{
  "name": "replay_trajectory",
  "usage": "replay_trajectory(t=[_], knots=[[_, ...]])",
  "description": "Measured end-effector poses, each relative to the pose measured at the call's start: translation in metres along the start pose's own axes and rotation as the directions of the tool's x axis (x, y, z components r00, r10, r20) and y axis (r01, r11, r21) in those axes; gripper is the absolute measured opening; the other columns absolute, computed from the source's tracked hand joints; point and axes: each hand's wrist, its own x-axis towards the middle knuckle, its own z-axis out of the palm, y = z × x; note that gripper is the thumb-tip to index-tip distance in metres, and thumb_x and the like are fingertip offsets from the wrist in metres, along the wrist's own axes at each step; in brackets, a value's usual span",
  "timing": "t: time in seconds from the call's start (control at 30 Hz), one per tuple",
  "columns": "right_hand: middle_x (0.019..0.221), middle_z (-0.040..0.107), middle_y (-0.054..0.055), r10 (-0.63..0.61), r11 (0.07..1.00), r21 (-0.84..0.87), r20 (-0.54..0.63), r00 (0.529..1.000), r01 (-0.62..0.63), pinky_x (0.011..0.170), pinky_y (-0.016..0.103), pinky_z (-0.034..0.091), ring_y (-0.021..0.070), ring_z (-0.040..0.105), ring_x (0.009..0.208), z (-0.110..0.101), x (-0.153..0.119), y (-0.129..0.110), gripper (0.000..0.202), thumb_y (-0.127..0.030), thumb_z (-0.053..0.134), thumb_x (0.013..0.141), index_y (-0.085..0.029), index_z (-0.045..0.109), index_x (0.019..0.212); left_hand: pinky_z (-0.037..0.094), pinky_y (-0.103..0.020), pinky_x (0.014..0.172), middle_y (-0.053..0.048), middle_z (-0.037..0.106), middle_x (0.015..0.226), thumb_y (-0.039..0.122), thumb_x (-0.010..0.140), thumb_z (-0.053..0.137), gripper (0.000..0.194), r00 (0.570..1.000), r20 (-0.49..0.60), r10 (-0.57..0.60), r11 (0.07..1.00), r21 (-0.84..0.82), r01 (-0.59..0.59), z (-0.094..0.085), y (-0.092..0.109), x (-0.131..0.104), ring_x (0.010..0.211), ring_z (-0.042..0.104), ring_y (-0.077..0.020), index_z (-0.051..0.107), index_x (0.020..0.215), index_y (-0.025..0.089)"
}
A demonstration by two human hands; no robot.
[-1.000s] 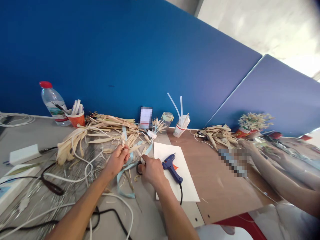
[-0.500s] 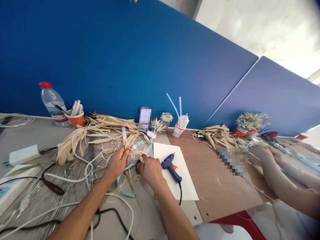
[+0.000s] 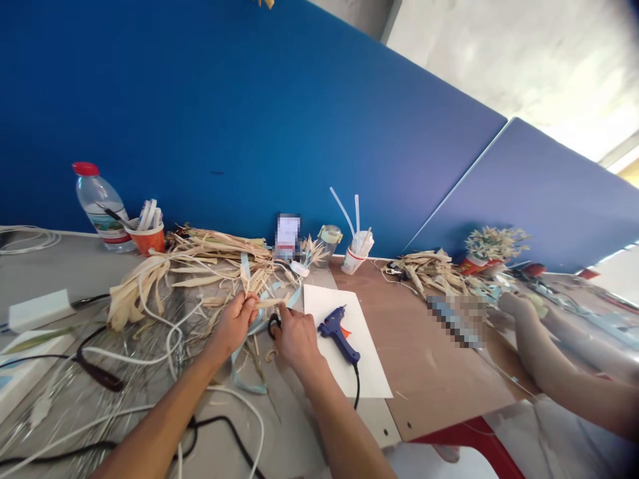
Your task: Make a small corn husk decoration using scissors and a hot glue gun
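A pale strip of dried corn husk [image 3: 269, 303] stretches between my two hands above the table. My left hand [image 3: 235, 326] is closed, pinching the strip's left end between thumb and fingers. At the right end, my right hand [image 3: 298, 336] has its fingers closed on the strip. The black handle of a pair of scissors [image 3: 273, 324] shows against the right hand's thumb side; their blades are hidden, and I cannot tell whether the hand holds them. Light blue ribbon [image 3: 247, 386] and husk scraps lie beneath the hands.
A blue glue gun [image 3: 340, 332] lies on white paper [image 3: 372, 372] to the right. Behind are a husk pile [image 3: 219, 246], a phone [image 3: 288, 234] and a paper cup [image 3: 353, 258]. White cables [image 3: 172, 339] cross the left side. Another person's arms [image 3: 544, 346] reach in at far right.
The view has shifted slightly, so most things sit a little further left. Both hands still hold the husk strip in nearly the same place; the scissors' handle appears slightly higher.
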Motion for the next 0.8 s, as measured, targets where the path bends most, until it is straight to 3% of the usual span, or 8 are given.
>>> replay_trajectory(t=[0.1, 0.27, 0.4, 0.53, 0.67, 0.8], knots=[[0.093, 0.070, 0.013, -0.038, 0.998, 0.042, 0.020, 0.999, 0.037, 0.075, 0.032, 0.039, 0.0253, 0.064, 0.088, -0.0015, -0.0002, 0.0006, 0.048, -0.025, 0.052, 0.082, -0.013, 0.042, 0.127, 0.027, -0.023, 0.044, 0.007, 0.042, 0.052, 0.043, 0.082, 0.046, 0.022, 1.000, 0.008, 0.012, 1.000, 0.010, -0.012, 0.0002, 0.0014, -0.0006, 0.044, 0.038, -0.0117, 0.051, 0.079, 0.022], [0.089, 0.071, 0.011, 0.106, 0.971, 0.212, 0.023, 0.994, -0.108, 0.068, 0.030, 0.042, 0.0248, 0.066, 0.082, -0.0018, -0.0003, 0.0030, 0.035, -0.028, 0.051, 0.082, -0.016, 0.053, 0.115, 0.027, -0.022, 0.044, 0.007, 0.042, 0.053, 0.044, 0.081, 0.047, 0.023, 1.000, 0.014, -0.006, 1.000, 0.013, 0.006, 0.0014, 0.0026, -0.0016, 0.045, 0.038, -0.0115, 0.052, 0.079, 0.021], [0.095, 0.069, 0.008, 0.160, 0.864, 0.473, 0.070, 0.985, -0.174, 0.071, 0.026, 0.044, 0.0199, 0.064, 0.085, 0.0016, 0.0029, 0.0043, 0.038, -0.027, 0.055, 0.080, -0.018, 0.054, 0.116, 0.030, -0.023, 0.046, 0.007, 0.042, 0.051, 0.047, 0.079, 0.050, 0.026, 1.000, 0.015, -0.024, 0.998, -0.051, 0.025, 0.0024, 0.0027, -0.0017, 0.047, 0.040, -0.0117, 0.052, 0.078, 0.021], [0.094, 0.069, 0.007, 0.154, 0.765, 0.624, 0.066, 0.986, -0.161, 0.070, 0.026, 0.046, 0.0185, 0.064, 0.082, 0.0047, 0.0051, 0.0037, 0.043, -0.023, 0.054, 0.079, -0.015, 0.049, 0.121, 0.032, -0.022, 0.048, 0.007, 0.044, 0.051, 0.049, 0.079, 0.051, 0.029, 0.992, 0.107, -0.072, 0.992, -0.099, 0.082, 0.0046, 0.0036, -0.0042, 0.048, 0.041, -0.0112, 0.052, 0.078, 0.020], [0.100, 0.068, 0.009, 0.110, 0.735, 0.666, 0.067, 0.992, -0.126, 0.073, 0.027, 0.047, 0.0190, 0.064, 0.086, 0.0064, 0.0026, 0.0019, 0.044, -0.023, 0.049, 0.084, -0.014, 0.044, 0.126, 0.031, -0.022, 0.047, 0.006, 0.044, 0.052, 0.049, 0.080, 0.049, 0.030, 0.982, 0.172, -0.077, 0.995, -0.050, 0.087, 0.0074, 0.0044, -0.0072, 0.047, 0.039, -0.0106, 0.051, 0.077, 0.019], [0.099, 0.068, 0.010, 0.082, 0.778, 0.617, 0.083, 0.993, -0.116, 0.073, 0.027, 0.048, 0.0201, 0.065, 0.086, 0.0026, -0.0011, 0.0001, 0.045, -0.023, 0.050, 0.084, -0.014, 0.044, 0.128, 0.031, -0.021, 0.048, 0.007, 0.041, 0.052, 0.048, 0.080, 0.049, 0.029, 0.989, 0.114, -0.094, 0.994, -0.035, 0.099, 0.0055, 0.0006, -0.0053, 0.048, 0.038, -0.0102, 0.051, 0.077, 0.020]])
